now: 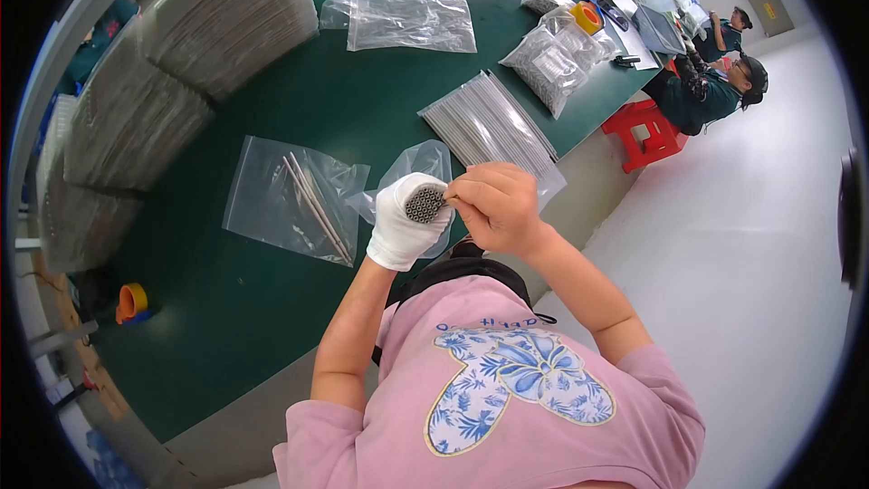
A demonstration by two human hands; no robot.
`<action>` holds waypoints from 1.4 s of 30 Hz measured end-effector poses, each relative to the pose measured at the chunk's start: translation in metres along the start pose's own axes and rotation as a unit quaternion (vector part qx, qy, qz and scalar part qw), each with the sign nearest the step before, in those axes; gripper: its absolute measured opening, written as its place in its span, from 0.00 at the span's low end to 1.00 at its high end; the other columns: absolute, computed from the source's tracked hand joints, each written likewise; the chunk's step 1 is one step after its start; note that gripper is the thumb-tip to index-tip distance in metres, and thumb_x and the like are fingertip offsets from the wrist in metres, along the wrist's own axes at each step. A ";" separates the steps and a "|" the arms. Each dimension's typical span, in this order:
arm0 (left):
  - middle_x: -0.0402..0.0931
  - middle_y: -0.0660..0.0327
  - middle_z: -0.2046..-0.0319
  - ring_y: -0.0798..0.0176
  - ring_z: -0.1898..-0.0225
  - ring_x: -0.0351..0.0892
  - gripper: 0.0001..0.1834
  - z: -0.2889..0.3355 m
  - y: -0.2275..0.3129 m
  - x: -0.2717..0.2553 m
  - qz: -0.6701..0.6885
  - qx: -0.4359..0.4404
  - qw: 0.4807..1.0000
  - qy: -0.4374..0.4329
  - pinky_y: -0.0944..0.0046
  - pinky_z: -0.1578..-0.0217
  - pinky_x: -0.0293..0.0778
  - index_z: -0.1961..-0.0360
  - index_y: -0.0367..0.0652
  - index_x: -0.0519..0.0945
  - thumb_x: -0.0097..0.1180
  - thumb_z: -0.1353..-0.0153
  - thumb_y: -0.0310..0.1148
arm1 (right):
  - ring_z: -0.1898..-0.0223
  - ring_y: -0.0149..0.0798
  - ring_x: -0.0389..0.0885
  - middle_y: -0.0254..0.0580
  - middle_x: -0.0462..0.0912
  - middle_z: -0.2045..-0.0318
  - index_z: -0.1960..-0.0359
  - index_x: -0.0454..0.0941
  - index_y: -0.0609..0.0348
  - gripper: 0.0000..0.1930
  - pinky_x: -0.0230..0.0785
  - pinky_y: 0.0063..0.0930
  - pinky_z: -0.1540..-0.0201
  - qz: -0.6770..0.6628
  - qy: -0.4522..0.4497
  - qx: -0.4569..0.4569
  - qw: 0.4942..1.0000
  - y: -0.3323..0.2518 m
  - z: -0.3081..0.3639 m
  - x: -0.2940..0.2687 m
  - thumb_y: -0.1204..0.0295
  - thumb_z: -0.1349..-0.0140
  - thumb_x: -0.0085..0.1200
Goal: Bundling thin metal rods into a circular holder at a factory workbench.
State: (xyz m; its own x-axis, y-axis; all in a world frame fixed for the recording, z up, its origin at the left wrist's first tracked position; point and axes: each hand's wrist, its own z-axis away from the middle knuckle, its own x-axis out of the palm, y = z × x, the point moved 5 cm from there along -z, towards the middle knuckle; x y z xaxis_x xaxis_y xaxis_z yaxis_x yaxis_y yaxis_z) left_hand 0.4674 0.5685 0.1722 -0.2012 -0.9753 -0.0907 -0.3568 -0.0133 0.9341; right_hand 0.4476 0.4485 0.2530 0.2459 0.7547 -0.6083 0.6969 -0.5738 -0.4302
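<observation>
My left hand (396,228), in a white glove, is wrapped round a bundle of thin metal tubes (424,206) whose round hollow ends face up. At the bundle's right edge, my bare right hand (500,206) pinches with thumb and forefinger; a small brownish tip shows there, too small to name. Behind the gloved hand is a crumpled clear plastic bag (424,159). To its left, several thin brownish rods (313,202) lie on a flat clear bag (257,190). Beyond my right hand, long silvery tubes (489,118) lie side by side in a row.
Tall stacks of greyish trays (231,18) line the green table's (226,326) left side. Bags of small grey parts (546,68) and an orange tape roll (587,17) are at the far right. Another tape roll (132,302) sits left. Two people sit beyond a red stool (646,134).
</observation>
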 end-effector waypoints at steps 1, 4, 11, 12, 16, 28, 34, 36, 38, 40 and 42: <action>0.77 0.58 0.76 0.57 0.75 0.77 0.10 0.000 0.000 0.000 0.003 0.002 1.000 0.000 0.65 0.71 0.72 0.71 0.41 0.79 0.64 0.58 0.22 | 0.77 0.41 0.78 0.37 0.79 0.79 0.76 0.77 0.56 0.06 0.70 0.30 0.75 0.000 -0.001 0.000 1.000 0.000 0.000 0.000 0.78 0.57 0.58; 0.77 0.58 0.75 0.57 0.75 0.77 0.11 -0.001 0.000 0.001 0.004 0.007 1.000 0.006 0.66 0.71 0.72 0.71 0.41 0.78 0.63 0.58 0.21 | 0.76 0.41 0.79 0.36 0.80 0.78 0.76 0.77 0.56 0.06 0.71 0.30 0.73 0.006 -0.015 0.004 1.000 0.001 0.000 0.001 0.78 0.58 0.59; 0.77 0.58 0.75 0.57 0.75 0.77 0.11 0.000 -0.001 0.003 0.000 0.004 1.000 0.003 0.65 0.70 0.73 0.71 0.41 0.78 0.64 0.58 0.22 | 0.75 0.41 0.79 0.36 0.80 0.77 0.75 0.77 0.56 0.06 0.71 0.30 0.71 -0.001 -0.022 0.021 1.000 0.005 0.003 0.001 0.78 0.58 0.59; 0.77 0.58 0.75 0.57 0.75 0.77 0.11 0.000 -0.001 0.003 -0.001 0.001 1.000 0.005 0.65 0.70 0.73 0.71 0.41 0.78 0.64 0.59 0.22 | 0.74 0.41 0.79 0.36 0.80 0.77 0.75 0.78 0.56 0.06 0.72 0.31 0.70 -0.002 -0.044 0.040 0.998 0.006 0.003 0.001 0.78 0.57 0.59; 0.77 0.58 0.75 0.58 0.75 0.77 0.10 0.002 -0.006 0.001 0.010 0.008 1.000 0.005 0.65 0.71 0.73 0.71 0.41 0.79 0.65 0.58 0.22 | 0.72 0.41 0.80 0.35 0.81 0.75 0.74 0.77 0.56 0.06 0.72 0.32 0.65 -0.048 -0.039 0.100 0.993 0.000 -0.010 -0.008 0.76 0.56 0.60; 0.77 0.58 0.75 0.59 0.75 0.77 0.10 0.000 0.004 -0.001 0.012 -0.003 1.000 0.003 0.66 0.71 0.72 0.71 0.40 0.79 0.65 0.56 0.23 | 0.75 0.42 0.79 0.37 0.79 0.77 0.75 0.76 0.57 0.06 0.72 0.32 0.69 0.019 -0.038 -0.005 0.999 -0.002 -0.006 -0.002 0.76 0.55 0.60; 0.77 0.58 0.75 0.59 0.75 0.77 0.10 -0.001 0.004 -0.001 0.015 0.012 1.000 0.003 0.66 0.71 0.72 0.71 0.40 0.79 0.65 0.57 0.22 | 0.75 0.42 0.79 0.37 0.78 0.79 0.76 0.75 0.57 0.06 0.71 0.32 0.70 0.020 -0.040 0.017 0.999 0.000 -0.004 -0.003 0.77 0.55 0.60; 0.77 0.58 0.75 0.59 0.75 0.77 0.10 -0.001 0.004 0.000 0.015 0.007 1.000 0.003 0.66 0.70 0.72 0.71 0.40 0.79 0.65 0.57 0.22 | 0.76 0.42 0.78 0.38 0.79 0.77 0.75 0.76 0.57 0.06 0.70 0.30 0.72 0.000 -0.017 0.033 0.999 0.002 -0.003 -0.005 0.79 0.56 0.59; 0.77 0.58 0.75 0.59 0.75 0.77 0.10 -0.001 0.002 0.001 0.015 0.001 1.000 0.003 0.66 0.70 0.72 0.71 0.41 0.79 0.65 0.57 0.22 | 0.76 0.42 0.78 0.38 0.79 0.77 0.75 0.76 0.57 0.06 0.70 0.30 0.72 0.011 -0.035 0.033 0.999 0.000 -0.004 -0.004 0.79 0.55 0.59; 0.77 0.58 0.75 0.59 0.75 0.77 0.10 -0.001 0.000 0.001 0.018 -0.005 1.000 0.004 0.66 0.70 0.72 0.71 0.40 0.78 0.65 0.57 0.22 | 0.76 0.42 0.78 0.38 0.79 0.77 0.75 0.76 0.57 0.06 0.69 0.30 0.73 0.021 -0.053 0.033 0.998 -0.001 -0.004 -0.003 0.79 0.55 0.59; 0.77 0.58 0.75 0.59 0.75 0.77 0.10 -0.002 0.001 0.000 0.022 -0.005 1.000 0.001 0.66 0.70 0.72 0.71 0.40 0.78 0.64 0.57 0.22 | 0.76 0.42 0.78 0.38 0.80 0.77 0.74 0.76 0.58 0.06 0.69 0.30 0.73 0.013 -0.067 0.069 0.995 0.001 -0.003 -0.003 0.80 0.55 0.59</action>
State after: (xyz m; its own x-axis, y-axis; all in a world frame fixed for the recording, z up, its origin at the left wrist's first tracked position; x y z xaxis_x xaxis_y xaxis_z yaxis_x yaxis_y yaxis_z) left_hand 0.4690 0.5679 0.1738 -0.2153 -0.9754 -0.0483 -0.3385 0.0282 0.9405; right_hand 0.4492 0.4467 0.2566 0.1638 0.6953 -0.6998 0.5902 -0.6375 -0.4952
